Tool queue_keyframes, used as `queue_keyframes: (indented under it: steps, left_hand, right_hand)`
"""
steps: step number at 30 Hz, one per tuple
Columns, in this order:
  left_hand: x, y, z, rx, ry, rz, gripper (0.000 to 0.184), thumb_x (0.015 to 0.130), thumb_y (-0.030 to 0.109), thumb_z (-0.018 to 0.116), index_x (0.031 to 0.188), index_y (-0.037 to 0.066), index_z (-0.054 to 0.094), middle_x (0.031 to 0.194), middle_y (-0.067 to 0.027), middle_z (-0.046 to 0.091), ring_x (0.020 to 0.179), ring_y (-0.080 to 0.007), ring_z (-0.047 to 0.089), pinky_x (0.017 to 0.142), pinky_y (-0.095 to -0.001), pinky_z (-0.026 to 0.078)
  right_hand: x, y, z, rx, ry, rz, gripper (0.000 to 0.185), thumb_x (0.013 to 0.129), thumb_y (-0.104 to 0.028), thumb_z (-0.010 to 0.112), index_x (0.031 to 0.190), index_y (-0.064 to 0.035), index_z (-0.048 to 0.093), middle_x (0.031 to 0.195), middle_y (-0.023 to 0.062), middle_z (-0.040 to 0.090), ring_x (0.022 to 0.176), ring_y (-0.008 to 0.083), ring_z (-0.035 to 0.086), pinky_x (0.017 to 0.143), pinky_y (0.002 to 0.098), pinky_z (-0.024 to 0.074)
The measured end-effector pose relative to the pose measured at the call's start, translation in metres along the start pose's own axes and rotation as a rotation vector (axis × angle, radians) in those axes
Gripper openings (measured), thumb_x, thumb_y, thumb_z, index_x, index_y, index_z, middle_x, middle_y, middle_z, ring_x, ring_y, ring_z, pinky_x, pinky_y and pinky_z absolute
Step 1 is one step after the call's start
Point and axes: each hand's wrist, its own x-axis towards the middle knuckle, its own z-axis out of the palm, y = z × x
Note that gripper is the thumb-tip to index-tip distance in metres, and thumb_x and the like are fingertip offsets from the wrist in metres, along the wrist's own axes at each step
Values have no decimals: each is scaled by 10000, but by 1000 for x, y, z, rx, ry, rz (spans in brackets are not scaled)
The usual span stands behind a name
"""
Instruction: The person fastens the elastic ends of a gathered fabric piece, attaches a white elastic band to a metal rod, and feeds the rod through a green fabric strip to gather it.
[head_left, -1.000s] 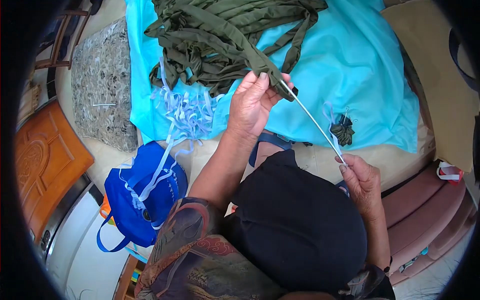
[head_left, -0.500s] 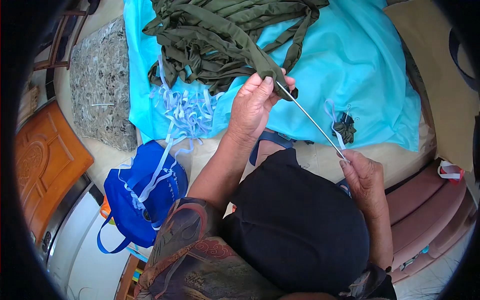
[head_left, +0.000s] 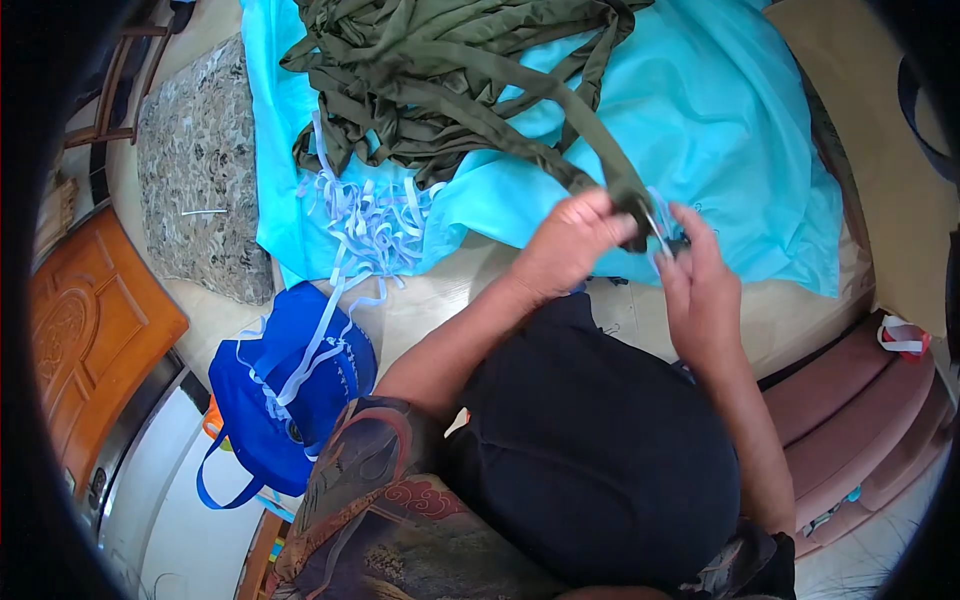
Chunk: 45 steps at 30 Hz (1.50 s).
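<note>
My left hand is closed around the end of an olive green fabric strip, its fingertips blurred by motion. A thin metal rod sticks out of the gathered fabric. My right hand pinches the rod's lower end between thumb and fingers, close beside the left hand. Most of the rod's length is out of sight in the fabric. Further strips lie in a large tangled heap on a turquoise cloth. Behind my right fingers, a pale blue elastic band and a small dark clip are mostly hidden.
Loose pale elastic strips lie on the turquoise cloth's left part and trail over a blue bag. A patterned cushion is at the left, with a thin white stick on it. Brown cardboard stands at the right.
Both hands have come together, the left moving right and down, the right moving up. Far less of the rod shows now, and fabric is bunched on it. The green strip has shifted right.
</note>
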Motion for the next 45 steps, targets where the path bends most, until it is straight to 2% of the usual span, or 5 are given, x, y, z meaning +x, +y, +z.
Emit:
queue_keyframes:
  steps: [5, 15, 22, 31, 45]
  left_hand:
    - [-1, 9, -2, 474, -178, -144, 254, 908, 144, 627, 1104, -17, 624, 981, -69, 677, 897, -143, 626, 768, -297, 506]
    - [44, 8, -67, -484, 431, 66, 228, 927, 255, 636, 978, 33, 626, 902, -79, 661, 649, -111, 576, 442, -221, 358]
    - [14, -10, 2, -91, 27, -338, 195, 923, 241, 645, 947, 48, 628, 868, -47, 630, 641, -108, 577, 470, -230, 412]
    - [33, 12, -56, -401, 432, -77, 241, 916, 283, 654, 923, 47, 604, 837, -52, 624, 637, -126, 578, 452, -233, 391]
    - [27, 3, -17, 62, 96, -344, 255, 920, 302, 649, 926, 50, 611, 812, -59, 617, 625, -132, 586, 462, -251, 434]
  right_hand:
    - [30, 22, 10, 413, -72, 136, 220, 904, -39, 575, 1117, 10, 592, 609, 59, 509, 545, 108, 473, 523, 306, 427]
    - [-14, 26, 21, 282, -98, 65, 252, 877, -12, 618, 1126, -27, 580, 657, 35, 493, 617, 95, 468, 592, 259, 431]
    - [6, 22, 13, 307, -128, 155, 380, 874, 10, 570, 1248, -52, 540, 609, 11, 451, 547, 88, 413, 552, 247, 404]
    - [-3, 24, 14, 403, -219, 144, 346, 888, 9, 535, 1226, -61, 558, 622, -13, 502, 553, 55, 454, 528, 233, 396]
    - [5, 36, 18, 481, -210, 303, 488, 856, 8, 534, 1337, -16, 452, 591, 17, 503, 524, 82, 473, 514, 255, 416]
